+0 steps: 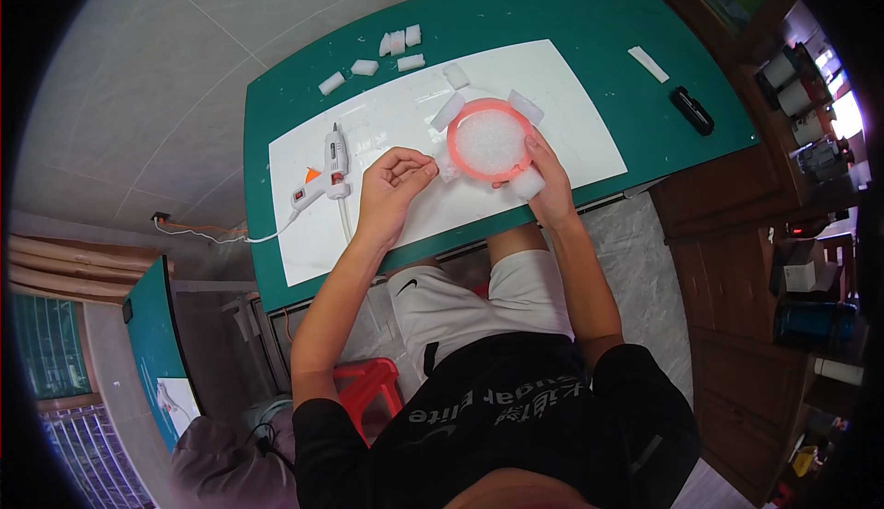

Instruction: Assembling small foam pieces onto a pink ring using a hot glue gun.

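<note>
My right hand (550,185) grips the lower right edge of a pink-rimmed round disc (490,139), whose middle is white and bubbly-looking. White foam pieces stick out around its rim, among them one piece (526,108) at the upper right and another (528,183) by my right palm. Left of the disc, my left hand (396,187) is curled, with thumb and forefinger pinched together close to a small white piece (447,168) at the rim. What lies between those fingertips is too small to make out. A white glue gun (335,163) stands on the white sheet, left of my left hand.
A white sheet (580,140) covers much of the green table (626,39). Several white foam blocks (365,68) lie toward the back. At the right are a black object (692,111) and a white strip (648,64). A red stool (370,389) stands below the table.
</note>
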Motion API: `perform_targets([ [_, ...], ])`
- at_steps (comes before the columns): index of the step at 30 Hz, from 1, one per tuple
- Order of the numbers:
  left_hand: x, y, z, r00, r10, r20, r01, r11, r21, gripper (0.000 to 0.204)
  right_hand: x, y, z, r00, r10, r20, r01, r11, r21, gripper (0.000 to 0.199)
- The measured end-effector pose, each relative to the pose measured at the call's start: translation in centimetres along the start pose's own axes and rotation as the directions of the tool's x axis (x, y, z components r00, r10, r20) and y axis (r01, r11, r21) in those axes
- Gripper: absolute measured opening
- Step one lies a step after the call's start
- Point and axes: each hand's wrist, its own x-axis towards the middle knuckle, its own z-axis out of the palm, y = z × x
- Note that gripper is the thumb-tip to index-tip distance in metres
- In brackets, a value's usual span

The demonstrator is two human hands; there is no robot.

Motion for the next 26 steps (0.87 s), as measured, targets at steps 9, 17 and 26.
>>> perform_targets([
  [9,-0.1,-0.8,-0.2,1.0,0.008,0.007,-0.008,1.0,-0.023,0.014,-0.1,0.4,0.1,1.0,-0.018,-0.013,0.018,1.0,0.01,0.044],
  [17,-0.3,-0.7,0.2,0.999,0.008,0.033,-0.008,1.0,-0.029,0.014,-0.2,0.9,0.1,0.997,-0.031,-0.069,0.032,0.999,0.008,0.046],
  [26,-0.4,-1.1,0.2,0.999,0.017,0.035,-0.017,1.0,-0.001,0.013,-0.3,1.1,0.4,0.996,-0.038,-0.087,0.039,0.999,0.014,0.046],
])
